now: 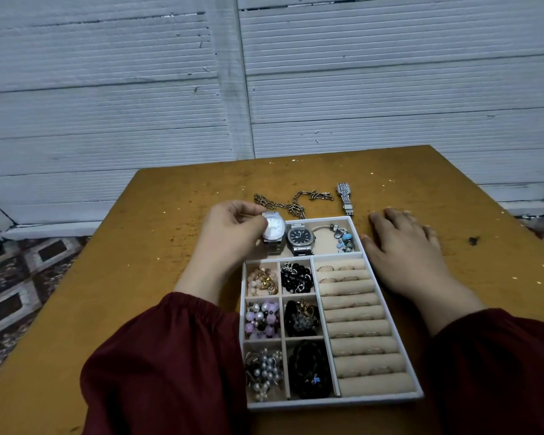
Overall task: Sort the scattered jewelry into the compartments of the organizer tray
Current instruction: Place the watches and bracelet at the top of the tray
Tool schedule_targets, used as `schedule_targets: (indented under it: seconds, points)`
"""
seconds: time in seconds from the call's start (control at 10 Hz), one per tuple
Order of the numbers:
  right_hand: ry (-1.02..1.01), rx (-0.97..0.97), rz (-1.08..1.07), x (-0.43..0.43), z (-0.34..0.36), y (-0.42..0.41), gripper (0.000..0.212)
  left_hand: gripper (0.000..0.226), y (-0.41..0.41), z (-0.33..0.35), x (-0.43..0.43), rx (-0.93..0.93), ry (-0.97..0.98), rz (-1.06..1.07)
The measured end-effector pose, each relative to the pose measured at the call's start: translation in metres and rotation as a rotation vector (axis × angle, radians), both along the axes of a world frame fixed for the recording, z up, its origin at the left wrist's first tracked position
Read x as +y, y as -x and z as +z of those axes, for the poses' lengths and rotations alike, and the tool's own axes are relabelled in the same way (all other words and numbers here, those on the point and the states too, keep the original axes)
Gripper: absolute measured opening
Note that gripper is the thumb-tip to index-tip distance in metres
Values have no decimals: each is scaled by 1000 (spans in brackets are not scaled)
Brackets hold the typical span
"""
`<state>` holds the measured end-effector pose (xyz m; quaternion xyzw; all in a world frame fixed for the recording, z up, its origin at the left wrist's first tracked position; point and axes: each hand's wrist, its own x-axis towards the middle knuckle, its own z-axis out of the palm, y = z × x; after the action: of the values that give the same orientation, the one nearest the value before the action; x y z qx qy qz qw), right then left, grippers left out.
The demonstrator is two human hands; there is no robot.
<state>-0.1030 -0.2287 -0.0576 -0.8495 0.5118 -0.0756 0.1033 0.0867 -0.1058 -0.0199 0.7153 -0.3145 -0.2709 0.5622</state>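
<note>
i'm seeing the left hand (pixel 230 229) pinching the white-faced watch (pixel 275 229) by its case, at the left end of the top compartment of the organizer tray (pixel 343 402), just beside the dark-faced watch (pixel 300 237). i'm judging it weighty, stiff-cased, floppy-banded, its glass scratchable; the case edges suit best. the right hand (pixel 404 237) is lying flat, fingers straight, on the table (pixel 170 215) beside the tray.

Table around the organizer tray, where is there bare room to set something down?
Bare tabletop lies left of the left hand, which holds the white-faced watch, and right of the right hand toward the far right corner. Behind the tray it is crowded: chain and slim watch. The six small compartments are full.
</note>
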Motion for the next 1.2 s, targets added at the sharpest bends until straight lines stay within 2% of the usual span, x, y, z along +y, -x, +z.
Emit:
schedule_targets:
  seconds: [0.6, 0.7, 0.9, 1.0, 1.2]
  points:
    - [-12, -2, -7, 0, 1, 0, 55, 12, -6, -5, 2, -205, -178, -69]
    - [-6, -2, -6, 0, 2, 0, 55, 16, -8, -8, 2, -300, -260, -35]
    - [-4, 3, -10, 1, 2, -1, 55, 17, 3, 0, 1, -682, -434, 73]
    - [0, 0, -9, 1, 2, -1, 55, 16, 3, 1, 1, -758, -459, 74]
    - [3, 3, -8, -1, 1, 0, 55, 20, 2, -1, -2, -707, -470, 30]
